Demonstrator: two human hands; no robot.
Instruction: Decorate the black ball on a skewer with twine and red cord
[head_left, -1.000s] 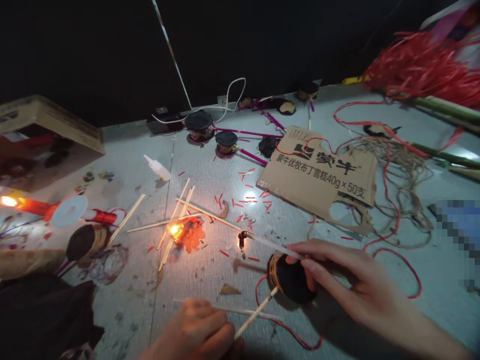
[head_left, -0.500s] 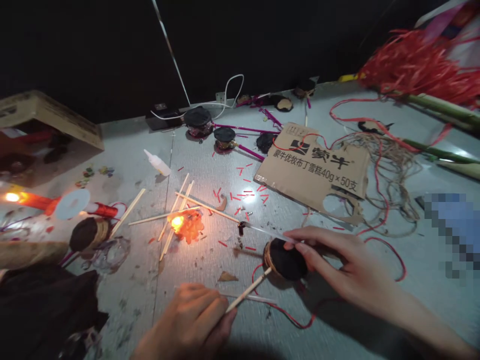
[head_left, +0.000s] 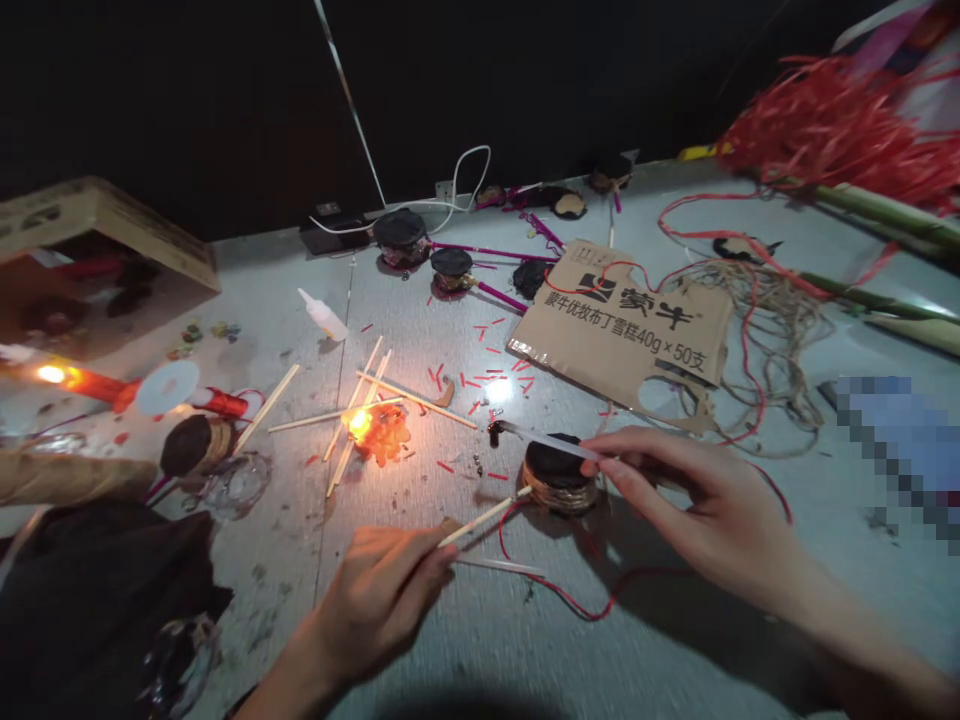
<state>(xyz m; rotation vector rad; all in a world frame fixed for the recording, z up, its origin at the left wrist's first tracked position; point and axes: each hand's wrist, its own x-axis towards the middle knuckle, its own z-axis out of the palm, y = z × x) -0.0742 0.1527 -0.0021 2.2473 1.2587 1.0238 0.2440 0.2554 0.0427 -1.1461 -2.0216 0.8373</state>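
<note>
My left hand (head_left: pixel 382 590) is closed on a thin wooden stick (head_left: pixel 484 520). The stick's far end meets the side of a small drum (head_left: pixel 562 495), which has a black top and twine wound round its side. Between thumb and fingers, my right hand (head_left: pixel 694 490) pinches a translucent glue stick (head_left: pixel 555 442) just over the drum. Its far tip is dark, and a dark blob (head_left: pixel 495 432) sits there. Another clear stick (head_left: pixel 502 567) lies on the surface beside my left hand. A small flame (head_left: pixel 360 425) burns in a pool of orange wax among loose wooden sticks (head_left: pixel 416 400).
Cut cardboard (head_left: pixel 622 325) lies beyond my right hand, with tangled twine (head_left: pixel 780 350) beside it. Several finished-looking drums (head_left: pixel 400 235) stand at the back. A second flame (head_left: pixel 51 373), a white bottle (head_left: pixel 322 315) and black cloth (head_left: pixel 97 610) are at left. Red cord (head_left: pixel 577 605) trails in front.
The drum has tipped so its twine-wound side now shows more and its black top faces up. My left hand has moved up and away from me. The glue stick now crosses over the drum top.
</note>
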